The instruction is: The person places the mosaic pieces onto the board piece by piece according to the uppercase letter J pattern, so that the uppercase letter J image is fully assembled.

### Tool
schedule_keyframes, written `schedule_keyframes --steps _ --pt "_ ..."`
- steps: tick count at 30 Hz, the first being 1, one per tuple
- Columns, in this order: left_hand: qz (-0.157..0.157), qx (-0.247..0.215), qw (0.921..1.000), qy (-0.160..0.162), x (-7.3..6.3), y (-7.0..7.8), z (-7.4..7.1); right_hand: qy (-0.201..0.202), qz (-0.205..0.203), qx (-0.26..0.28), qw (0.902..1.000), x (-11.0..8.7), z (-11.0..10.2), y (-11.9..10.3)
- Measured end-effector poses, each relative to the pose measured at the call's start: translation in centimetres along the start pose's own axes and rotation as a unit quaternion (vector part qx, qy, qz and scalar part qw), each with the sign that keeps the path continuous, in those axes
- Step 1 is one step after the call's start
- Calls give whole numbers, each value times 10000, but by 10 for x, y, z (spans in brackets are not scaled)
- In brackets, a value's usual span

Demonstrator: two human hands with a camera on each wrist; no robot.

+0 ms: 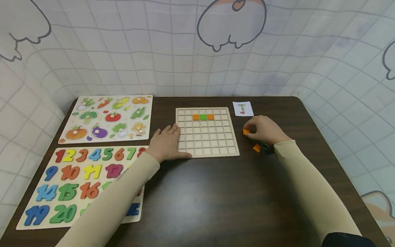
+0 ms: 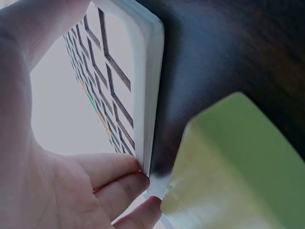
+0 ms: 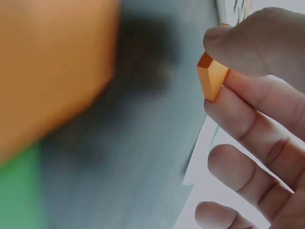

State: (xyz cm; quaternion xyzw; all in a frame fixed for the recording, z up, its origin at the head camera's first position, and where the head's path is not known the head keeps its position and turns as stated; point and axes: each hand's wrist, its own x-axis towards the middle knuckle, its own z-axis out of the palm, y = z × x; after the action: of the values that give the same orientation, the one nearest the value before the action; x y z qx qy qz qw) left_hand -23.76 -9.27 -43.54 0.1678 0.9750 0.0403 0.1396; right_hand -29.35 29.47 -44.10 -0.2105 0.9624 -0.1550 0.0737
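Note:
A wooden grid board (image 1: 207, 141) lies on the table, with two orange tiles (image 1: 210, 117) and a green tile (image 1: 203, 117) side by side in one upper row. My left hand (image 1: 166, 145) rests at the board's lower left corner, thumb along the near edge and fingers extended along the left side. In the left wrist view its fingertips touch the board's rim (image 2: 143, 95). To the right of the board, my right hand (image 1: 263, 130) pinches a small orange block (image 3: 212, 78) between thumb and fingers. Beside that wrist lie another orange block (image 1: 256, 148) and dark green pieces (image 1: 267, 149).
A small pattern card (image 1: 243, 109) lies behind the right hand. At the left are a vegetable puzzle board (image 1: 126, 113) and a number puzzle board (image 1: 77, 185), the latter partly under the left forearm. Behind the table (image 1: 203, 202) hangs a checked cloth (image 1: 172, 51).

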Motion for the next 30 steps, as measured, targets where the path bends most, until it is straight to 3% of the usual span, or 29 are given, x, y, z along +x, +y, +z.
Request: schedule_keyframes --steps 5,14,22,30 --pt "-32 -57 10000 -20 1 -1 1 125 -319 195 9992 30 9 -27" --pt "-50 -54 10000 30 2 -3 4 54 -465 453 9979 83 23 -70" --pt "-5 29 10000 56 5 -5 6 -27 -642 238 9977 102 25 -102" --pt "62 42 10000 -32 4 -6 3 -51 -534 -252 9982 108 28 -113"
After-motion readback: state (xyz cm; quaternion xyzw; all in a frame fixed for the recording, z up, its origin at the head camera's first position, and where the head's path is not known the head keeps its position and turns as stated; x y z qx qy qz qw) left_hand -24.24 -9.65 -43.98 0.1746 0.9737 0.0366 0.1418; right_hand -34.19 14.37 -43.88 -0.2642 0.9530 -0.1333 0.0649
